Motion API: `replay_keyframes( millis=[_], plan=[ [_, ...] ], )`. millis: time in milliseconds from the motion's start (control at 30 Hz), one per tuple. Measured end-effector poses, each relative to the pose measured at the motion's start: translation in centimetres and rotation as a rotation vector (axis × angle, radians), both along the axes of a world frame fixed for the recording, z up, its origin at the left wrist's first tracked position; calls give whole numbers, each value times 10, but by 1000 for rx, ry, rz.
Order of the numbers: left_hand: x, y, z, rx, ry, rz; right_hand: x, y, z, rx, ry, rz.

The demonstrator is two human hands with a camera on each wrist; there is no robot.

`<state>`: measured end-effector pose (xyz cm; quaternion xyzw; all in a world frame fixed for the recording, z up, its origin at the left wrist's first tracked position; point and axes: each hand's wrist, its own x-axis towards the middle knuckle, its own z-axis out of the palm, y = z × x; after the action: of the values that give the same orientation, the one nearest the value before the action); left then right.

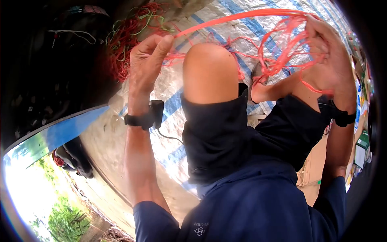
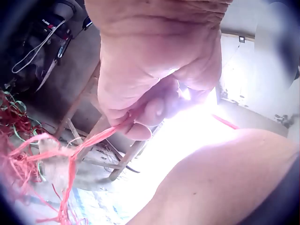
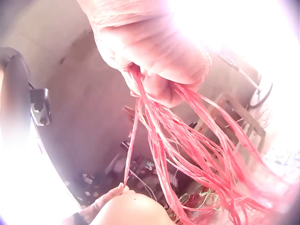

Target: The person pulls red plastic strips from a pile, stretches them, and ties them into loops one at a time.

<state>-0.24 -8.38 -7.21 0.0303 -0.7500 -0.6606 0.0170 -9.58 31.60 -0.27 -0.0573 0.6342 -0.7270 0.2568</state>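
Pinkish-red plastic twine runs in an arc above the raised knee from one hand to the other. The left hand pinches one stretch of it between thumb and curled fingers, and a strand trails from that grip in the left wrist view. Held higher at the right, the right hand grips a bundle of looped strands in its curled fingers. Loose loops hang from this hand toward the lower leg. In the right wrist view, the strands fan downward out of the fist.
A tangled heap of red and green twine lies at the far left. White-and-blue striped sheeting covers the ground. The person's bare knee rises between the arms. Boxes stand at the right edge, and dark shoes lie at left.
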Motion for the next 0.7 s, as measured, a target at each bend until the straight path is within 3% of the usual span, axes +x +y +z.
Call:
replay_keyframes(
  millis=[200,300,333,400,433,500,533,600,633,700],
  plan=[
    [-9,-12,-30,25,-20,18,-19,51,16,-102,-41,50],
    [-7,-6,-37,-38,-58,5,-8,52,30,-33,18,-213],
    [-8,-7,-44,-38,-58,4,-17,66,29,-32,18,-213],
    [-8,-7,-57,-120,-98,-20,-41,107,25,-180,-21,57],
    [-6,-4,-59,-132,-121,-37,-28,79,35,-180,-23,59],
    [-4,0,-63,-158,-132,-43,9,0,65,245,114,-937],
    [-3,1,-65,-183,-142,-52,4,14,64,245,115,-936],
    [-5,0,-79,-162,-84,-58,-7,47,68,243,326,-150],
    [-5,1,-83,-203,-39,-69,-8,50,71,243,330,-148],
    [-4,2,-89,-244,7,-75,-7,49,76,-6,73,-128]
  ],
)
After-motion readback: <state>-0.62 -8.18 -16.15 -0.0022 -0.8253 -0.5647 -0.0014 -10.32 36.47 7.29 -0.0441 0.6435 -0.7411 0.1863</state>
